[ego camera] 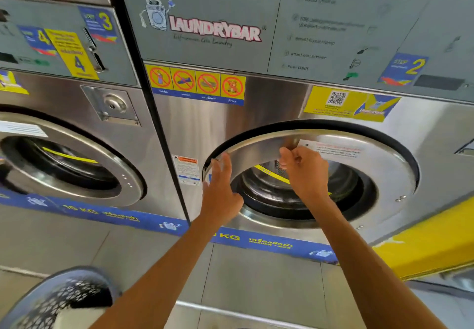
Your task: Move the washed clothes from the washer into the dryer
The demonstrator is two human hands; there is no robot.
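Observation:
A steel front-loading washer [256, 113] with a LAUNDRYBAR panel fills the view. Its round door [379, 164] stands slightly ajar at the left edge, with a dark gap around the rim. My left hand [220, 190] lies flat on the door's left rim, fingers spread and pointing up. My right hand [302, 169] has its fingers pinched together at the top of the door's glass opening; whether it grips anything I cannot tell. Through the glass I see the drum and a yellow stripe. No clothes show.
A second steel washer [64, 164] with a shut round door stands to the left. A blue perforated laundry basket [61, 300] sits on the floor at lower left with something white in it. A yellow ledge [431, 246] juts out at the right.

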